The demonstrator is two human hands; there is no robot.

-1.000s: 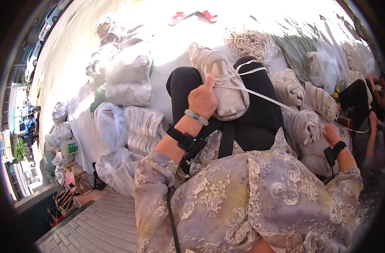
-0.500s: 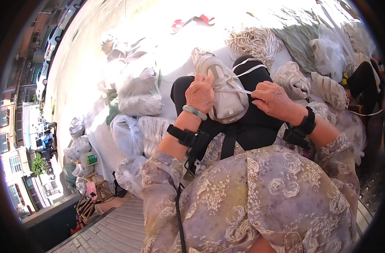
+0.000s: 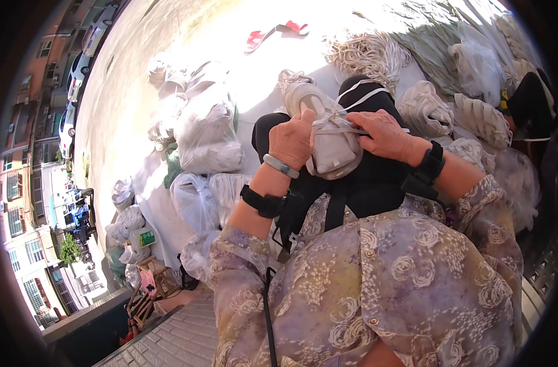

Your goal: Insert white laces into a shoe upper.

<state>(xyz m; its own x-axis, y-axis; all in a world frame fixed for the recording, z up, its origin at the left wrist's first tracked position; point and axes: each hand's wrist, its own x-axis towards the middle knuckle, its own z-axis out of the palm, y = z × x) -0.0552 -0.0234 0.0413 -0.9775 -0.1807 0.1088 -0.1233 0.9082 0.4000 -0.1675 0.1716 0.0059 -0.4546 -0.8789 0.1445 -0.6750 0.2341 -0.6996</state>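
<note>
An off-white sneaker rests across my black-trousered thighs, its heel toward me. White shoelace runs crosswise over it between my two hands. On the shoe's left side, my left hand is closed with the thumb up, at one end of that lace; its fingertips are partly hidden. To the right, my right hand pinches the lace between thumb and fingers. A loose stretch of lace loops over my right knee.
Bundled off-white shoes lie to the right, and a heap of pale laces beyond my knees. Clear plastic bags of white items stand at left. A red-and-grey strip lies farther off. Another person's dark-clad leg is at right.
My right hand has moved left, closer to the shoe, shortening the lace span between my hands. The left hand stays at the shoe's left side, its thumb now more upright.
</note>
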